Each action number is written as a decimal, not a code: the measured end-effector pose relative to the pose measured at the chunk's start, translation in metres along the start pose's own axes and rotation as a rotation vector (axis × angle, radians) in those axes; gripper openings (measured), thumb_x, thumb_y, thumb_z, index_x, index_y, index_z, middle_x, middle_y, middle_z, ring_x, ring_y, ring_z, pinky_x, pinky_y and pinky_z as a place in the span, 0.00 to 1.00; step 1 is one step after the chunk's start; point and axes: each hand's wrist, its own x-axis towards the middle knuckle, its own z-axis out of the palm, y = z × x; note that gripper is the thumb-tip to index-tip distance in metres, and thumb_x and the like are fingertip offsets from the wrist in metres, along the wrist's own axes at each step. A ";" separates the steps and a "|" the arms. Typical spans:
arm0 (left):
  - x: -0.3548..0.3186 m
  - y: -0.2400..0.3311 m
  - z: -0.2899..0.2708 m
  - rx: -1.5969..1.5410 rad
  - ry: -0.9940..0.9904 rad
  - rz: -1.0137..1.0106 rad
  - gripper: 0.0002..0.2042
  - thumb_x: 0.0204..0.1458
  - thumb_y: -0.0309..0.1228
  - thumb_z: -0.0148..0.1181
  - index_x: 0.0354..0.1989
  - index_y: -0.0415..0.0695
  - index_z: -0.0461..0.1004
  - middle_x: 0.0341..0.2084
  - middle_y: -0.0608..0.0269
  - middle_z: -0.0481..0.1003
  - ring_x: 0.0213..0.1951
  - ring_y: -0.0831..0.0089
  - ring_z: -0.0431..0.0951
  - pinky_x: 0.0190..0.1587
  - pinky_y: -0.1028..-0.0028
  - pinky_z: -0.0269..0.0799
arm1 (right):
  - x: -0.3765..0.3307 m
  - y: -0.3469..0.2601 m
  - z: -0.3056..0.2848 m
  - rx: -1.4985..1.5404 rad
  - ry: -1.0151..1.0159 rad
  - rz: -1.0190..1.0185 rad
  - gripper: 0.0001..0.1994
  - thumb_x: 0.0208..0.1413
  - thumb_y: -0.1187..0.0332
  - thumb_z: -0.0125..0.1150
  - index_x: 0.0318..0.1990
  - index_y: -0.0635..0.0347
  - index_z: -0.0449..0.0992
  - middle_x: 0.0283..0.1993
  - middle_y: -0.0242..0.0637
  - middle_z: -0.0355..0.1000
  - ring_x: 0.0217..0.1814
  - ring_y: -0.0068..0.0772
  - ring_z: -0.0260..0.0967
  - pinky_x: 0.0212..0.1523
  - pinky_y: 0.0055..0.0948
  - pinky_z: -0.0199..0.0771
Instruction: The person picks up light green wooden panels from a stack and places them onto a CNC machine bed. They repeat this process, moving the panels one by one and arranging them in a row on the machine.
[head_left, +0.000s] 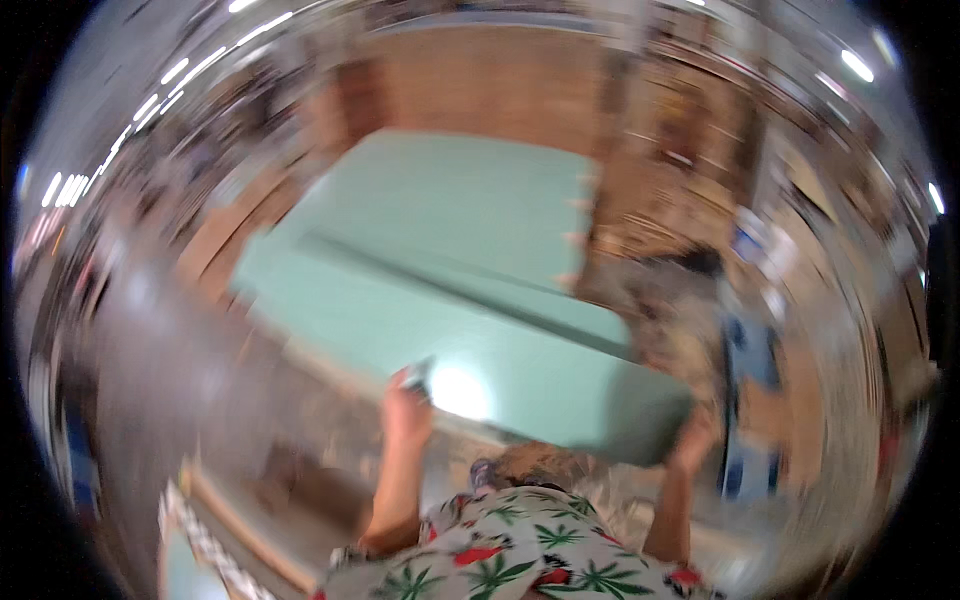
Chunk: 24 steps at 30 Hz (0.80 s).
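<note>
A long, glossy pale green panel (520, 375) lies across in front of me, tilted, with its near edge toward my body. My left hand (405, 410) is closed on that near edge; a small dark shape shows at its fingertips, too blurred to name. At the panel's right end, my right hand (693, 442) grips the rounded corner, its fingers partly hidden and smeared. Beyond the held panel, a larger pale green sheet (460, 190) lies flat, and a dark shadow band runs between the two.
Brown boards (480, 80) stand behind the green sheets. Scraps and debris (660, 230) lie to the right, near blue-and-white packages (750, 350). At lower left is a stack with a pale wooden edge (240, 520). Much of the surroundings is motion-blurred.
</note>
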 end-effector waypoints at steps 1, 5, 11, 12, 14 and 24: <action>0.005 -0.005 0.033 -0.208 0.025 -0.094 0.23 0.61 0.45 0.58 0.55 0.39 0.67 0.43 0.58 0.69 0.42 0.69 0.67 0.47 0.67 0.65 | 0.010 0.000 -0.022 0.045 -0.064 -0.040 0.22 0.69 0.56 0.51 0.53 0.68 0.78 0.52 0.44 0.77 0.49 0.39 0.76 0.50 0.40 0.75; -0.013 0.004 0.083 -0.131 0.029 -0.160 0.25 0.60 0.30 0.62 0.59 0.33 0.57 0.48 0.53 0.70 0.44 0.67 0.72 0.46 0.65 0.72 | 0.015 -0.052 -0.044 0.001 0.160 0.239 0.27 0.66 0.53 0.52 0.52 0.74 0.78 0.52 0.46 0.78 0.47 0.43 0.77 0.49 0.43 0.77; 0.037 -0.020 0.080 0.173 0.048 -0.067 0.26 0.56 0.26 0.61 0.56 0.27 0.54 0.50 0.44 0.67 0.49 0.61 0.73 0.49 0.62 0.74 | 0.032 -0.075 -0.006 -0.153 0.044 0.278 0.29 0.64 0.52 0.54 0.51 0.78 0.77 0.48 0.46 0.77 0.47 0.42 0.74 0.50 0.41 0.72; 0.065 -0.038 0.069 0.184 0.067 -0.024 0.25 0.57 0.25 0.61 0.56 0.28 0.55 0.49 0.46 0.68 0.46 0.62 0.74 0.45 0.63 0.75 | 0.044 -0.069 0.004 -0.144 -0.044 0.228 0.28 0.64 0.53 0.54 0.50 0.78 0.77 0.49 0.47 0.77 0.47 0.43 0.73 0.50 0.43 0.72; 0.117 -0.077 0.039 0.221 0.116 0.052 0.23 0.58 0.23 0.62 0.57 0.31 0.58 0.45 0.51 0.70 0.40 0.65 0.75 0.37 0.66 0.76 | 0.065 -0.052 0.027 -0.128 -0.222 0.142 0.26 0.65 0.55 0.53 0.49 0.78 0.77 0.51 0.48 0.76 0.47 0.45 0.73 0.49 0.46 0.72; 0.206 -0.005 0.024 0.317 0.294 0.058 0.21 0.58 0.22 0.59 0.57 0.31 0.59 0.45 0.45 0.73 0.41 0.58 0.80 0.35 0.63 0.82 | 0.103 -0.014 0.147 -0.351 -0.346 0.355 0.25 0.68 0.56 0.48 0.62 0.69 0.74 0.63 0.54 0.71 0.59 0.57 0.73 0.56 0.57 0.73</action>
